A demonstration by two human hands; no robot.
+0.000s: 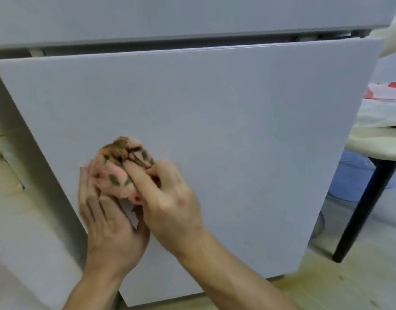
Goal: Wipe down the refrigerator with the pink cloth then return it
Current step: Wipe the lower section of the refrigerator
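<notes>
Blue basket (353, 175) under table (371, 143) (black leg (362, 211)); red-white item (384, 92) on top.

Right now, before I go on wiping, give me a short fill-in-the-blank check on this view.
1. The left hand and right hand together hold the bunched ____ cloth.
2. The refrigerator door behind the hands is the ____ one.
3. The table leg at the right is ____ in colour.
Missing words: pink; lower; black.
</notes>
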